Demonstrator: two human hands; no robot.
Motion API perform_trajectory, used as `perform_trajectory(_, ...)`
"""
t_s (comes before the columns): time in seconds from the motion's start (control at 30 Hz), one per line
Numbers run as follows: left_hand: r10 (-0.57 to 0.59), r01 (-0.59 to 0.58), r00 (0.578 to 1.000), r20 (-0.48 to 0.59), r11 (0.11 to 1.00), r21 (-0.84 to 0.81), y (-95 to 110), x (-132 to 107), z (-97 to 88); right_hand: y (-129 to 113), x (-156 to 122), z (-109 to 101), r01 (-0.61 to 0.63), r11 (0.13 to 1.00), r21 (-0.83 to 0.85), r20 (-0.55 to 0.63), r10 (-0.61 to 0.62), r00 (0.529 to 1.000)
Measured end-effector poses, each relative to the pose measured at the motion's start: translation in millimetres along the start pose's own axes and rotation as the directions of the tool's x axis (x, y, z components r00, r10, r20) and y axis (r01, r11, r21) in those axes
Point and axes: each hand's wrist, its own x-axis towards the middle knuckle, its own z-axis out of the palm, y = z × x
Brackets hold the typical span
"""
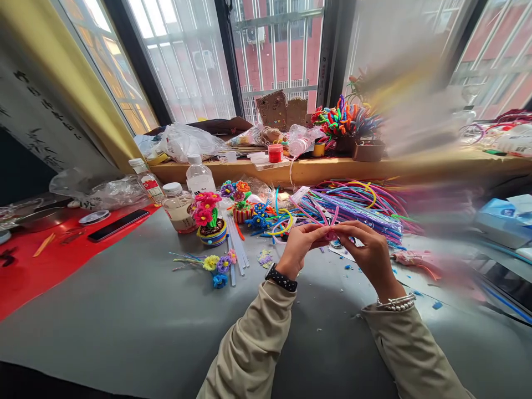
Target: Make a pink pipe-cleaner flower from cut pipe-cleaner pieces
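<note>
Both my hands meet above the grey table, fingers pinched around a pink pipe cleaner (334, 215). My left hand (300, 244) grips it from the left, thumb and fingertips together; a watch with a dotted dark strap is on that wrist. From the right, my right hand (368, 249) pinches it too, with a beaded bracelet at the wrist. Thin pink ends stick up between the fingertips, while the part between the hands is mostly hidden. Just behind lies a bundle of colourful pipe cleaners (353, 213). Several small pipe-cleaner flowers (223, 264) lie to the left.
A potted pink flower (210, 219) stands beside a labelled jar (178, 208) and a clear bottle (199, 174). Glue sticks (238, 249) lie near it. At left, a phone (118, 225) rests on red cloth. A pink glue gun (415, 258) lies at right. Blue scraps dot the table.
</note>
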Motion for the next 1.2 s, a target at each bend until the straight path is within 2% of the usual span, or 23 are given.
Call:
perform_trajectory(0.13, -0.032, 0.032, 0.999, -0.013, 0.999, -0.025, 2, 0, 0.7, 2, 2, -1, -0.217, 0.949, 0.23, 0.017, 0.219, 0.975)
perform_trajectory(0.23, -0.042, 0.042, 0.999, -0.004, 0.999, -0.027, 2, 0, 0.5, 5, 1, -1, -0.341, 0.895, 0.289, 0.025, 0.349, 0.937)
perform_trajectory(0.5, -0.022, 0.022, 0.999, 0.025, 1.0, 0.008, 0, 1, 0.0, 3, 2, 2, -0.447, 0.811, 0.377, 0.07, 0.456, 0.887)
perform_trajectory(0.63, 0.003, -0.003, 1.0, -0.003, 1.0, 0.009, -1, 1, 0.7, 5, 1, 4, -0.483, 0.777, 0.404, 0.079, 0.496, 0.865)
perform_trajectory(0.73, -0.024, 0.024, 1.0, -0.003, 0.999, -0.037, 0, 2, -0.7, 7, 2, 2, -0.443, 0.815, 0.374, 0.089, 0.444, 0.892)
perform_trajectory(0.9, -0.136, 0.147, 0.984, 0.114, 0.985, -0.093, 0, 4, -5.9, 4, 4, -5, -0.173, 0.967, 0.186, -0.04, 0.183, 0.982)
perform_trajectory(1.03, -0.178, 0.194, 0.973, 0.148, 0.976, -0.102, -2, 5, -7.8, 0, 3, -6, -0.015, 0.997, 0.07, -0.07, 0.02, 0.997)
perform_trajectory(1.2, -0.194, 0.207, 0.971, 0.139, 0.974, -0.091, -3, 6, -7.9, 2, 1, -8, 0.063, 0.998, -0.023, -0.05, -0.064, 0.997)
